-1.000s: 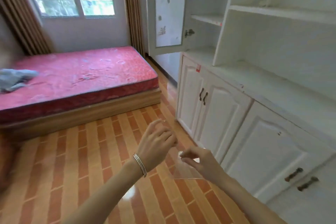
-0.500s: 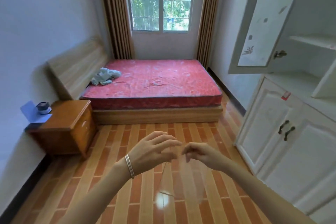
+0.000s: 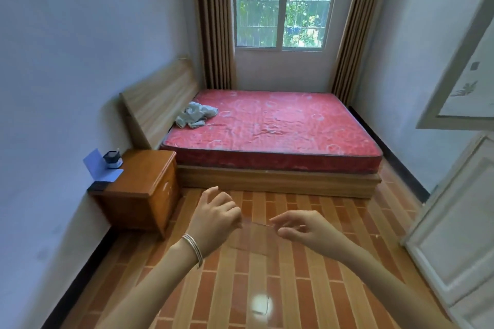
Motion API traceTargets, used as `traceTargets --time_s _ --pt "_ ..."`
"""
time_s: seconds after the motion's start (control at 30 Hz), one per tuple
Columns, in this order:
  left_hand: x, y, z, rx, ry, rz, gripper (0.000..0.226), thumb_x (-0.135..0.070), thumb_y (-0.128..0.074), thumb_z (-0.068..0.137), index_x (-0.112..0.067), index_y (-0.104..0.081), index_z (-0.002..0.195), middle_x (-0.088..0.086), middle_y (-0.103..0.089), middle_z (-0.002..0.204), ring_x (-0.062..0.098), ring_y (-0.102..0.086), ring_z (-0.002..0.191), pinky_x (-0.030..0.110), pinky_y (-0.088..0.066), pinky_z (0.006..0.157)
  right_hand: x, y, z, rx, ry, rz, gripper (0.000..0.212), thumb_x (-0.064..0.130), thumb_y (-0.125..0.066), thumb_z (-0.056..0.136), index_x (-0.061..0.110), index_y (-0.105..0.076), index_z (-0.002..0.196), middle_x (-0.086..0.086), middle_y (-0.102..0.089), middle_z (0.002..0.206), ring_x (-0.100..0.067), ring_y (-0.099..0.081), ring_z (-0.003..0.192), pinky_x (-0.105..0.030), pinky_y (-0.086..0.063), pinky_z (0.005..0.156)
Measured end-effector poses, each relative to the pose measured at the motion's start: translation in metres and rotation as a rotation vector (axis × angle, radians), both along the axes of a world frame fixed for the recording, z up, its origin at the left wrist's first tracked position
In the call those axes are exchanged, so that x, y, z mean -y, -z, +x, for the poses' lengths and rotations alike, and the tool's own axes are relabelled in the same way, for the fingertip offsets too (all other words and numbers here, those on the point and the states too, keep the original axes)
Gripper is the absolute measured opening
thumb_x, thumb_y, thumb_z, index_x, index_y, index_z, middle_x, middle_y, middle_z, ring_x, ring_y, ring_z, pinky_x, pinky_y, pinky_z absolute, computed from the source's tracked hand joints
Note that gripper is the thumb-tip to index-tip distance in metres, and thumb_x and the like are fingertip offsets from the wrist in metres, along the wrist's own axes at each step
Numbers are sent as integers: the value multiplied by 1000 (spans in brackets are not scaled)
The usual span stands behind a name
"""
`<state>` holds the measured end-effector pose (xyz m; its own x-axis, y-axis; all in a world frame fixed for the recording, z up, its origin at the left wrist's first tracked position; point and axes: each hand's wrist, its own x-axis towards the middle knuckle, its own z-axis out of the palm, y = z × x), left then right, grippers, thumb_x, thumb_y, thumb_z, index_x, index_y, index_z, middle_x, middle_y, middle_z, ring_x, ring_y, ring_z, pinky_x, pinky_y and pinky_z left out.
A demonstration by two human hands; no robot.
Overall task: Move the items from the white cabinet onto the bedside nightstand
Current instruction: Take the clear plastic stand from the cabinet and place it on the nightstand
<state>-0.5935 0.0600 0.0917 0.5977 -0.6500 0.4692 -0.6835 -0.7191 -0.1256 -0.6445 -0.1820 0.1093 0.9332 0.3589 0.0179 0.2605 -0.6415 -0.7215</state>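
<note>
A thin clear plastic sheet (image 3: 252,238) hangs between my two hands over the tiled floor. My left hand (image 3: 213,219) pinches its left top corner and my right hand (image 3: 299,228) pinches its right top corner. The wooden bedside nightstand (image 3: 144,184) stands to the left against the wall, beside the bed. On its back corner sit a small dark jar (image 3: 112,159) and a white card (image 3: 100,169) leaning on the wall. The white cabinet (image 3: 459,208) lies at the right edge, one upper door (image 3: 462,93) swung open.
A bed with a red mattress (image 3: 272,125) and a wooden headboard fills the far side under the window. A grey cloth (image 3: 195,115) lies bunched on the mattress. Brown curtains hang on both sides of the window. Open tiled floor lies between me and the nightstand.
The view has swung left from the cabinet to the bed and nightstand. My hands have spread apart, stretching the clear sheet between them.
</note>
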Motion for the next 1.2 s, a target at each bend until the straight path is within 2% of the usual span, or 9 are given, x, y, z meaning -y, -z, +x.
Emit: traceTargets --time_s 0.2,0.33,0.5,0.6,0.7,0.9,0.97,1.03,1.2 --pt "-34 17 54 -65 -169 -86 20 -30 -87 60 -26 -68 64 -11 -66 67 15 -62 74 45 -50 86 -55 17 90 248 -59 -299 14 29 -64 87 23 -68 99 10 -67 96 0 -58 82 -12 -48 75" --pt "-64 31 102 -45 -276 -155 11 -34 -77 73 -28 -68 74 -12 -66 76 14 -62 79 40 -48 87 -82 25 170 333 -77 -296 6 26 -65 87 25 -70 89 15 -65 87 5 -51 70 -4 -36 61" --pt "-109 37 173 -31 -456 -138 18 -38 -63 80 -27 -68 93 -10 -65 90 12 -61 86 38 -46 90 -103 18 288 376 -140 -254 8 25 -68 81 32 -68 83 20 -63 84 -3 -59 77 -28 -48 63" --pt "-127 41 207 -33 -560 -111 33 -40 -44 82 -24 -70 94 -7 -66 91 14 -62 87 36 -40 91 -115 13 353 441 -228 -259 10 20 -65 81 28 -68 87 19 -63 89 -5 -58 80 -23 -41 60" --pt "-138 49 234 -52 -660 -130 36 -39 -41 82 -24 -71 94 -6 -66 92 15 -62 88 38 -43 90 -129 15 415 634 -338 -283 10 17 -67 78 24 -63 83 12 -62 82 -13 -59 70 -19 -33 53" --pt "-158 63 282 -118 -769 -143 37 -38 -41 82 -22 -72 93 -5 -67 92 16 -63 90 41 -51 85 -165 23 505 783 -458 -325 17 16 -76 72 21 -61 77 8 -60 76 -13 -57 64 -26 -47 56" --pt "-166 67 307 -139 -785 -151 37 -37 -41 81 -22 -72 93 -5 -67 92 17 -63 90 40 -51 85 -178 22 531 774 -477 -305 3 19 -66 78 19 -63 76 6 -60 74 -15 -58 61 -21 -39 52" --pt "-176 75 331 -154 -794 -145 37 -38 -40 81 -23 -72 94 -5 -67 93 17 -63 91 38 -50 85 -194 24 558 753 -467 -281 9 24 -58 79 19 -64 76 5 -62 73 -17 -59 59 -20 -33 53" --pt "-218 88 399 -174 -841 -162 36 -37 -40 80 -25 -71 94 -7 -66 93 15 -60 91 34 -41 89 -247 26 640 593 -484 -310 5 23 -62 85 21 -65 87 5 -66 88 -20 -62 73 -28 -44 56"
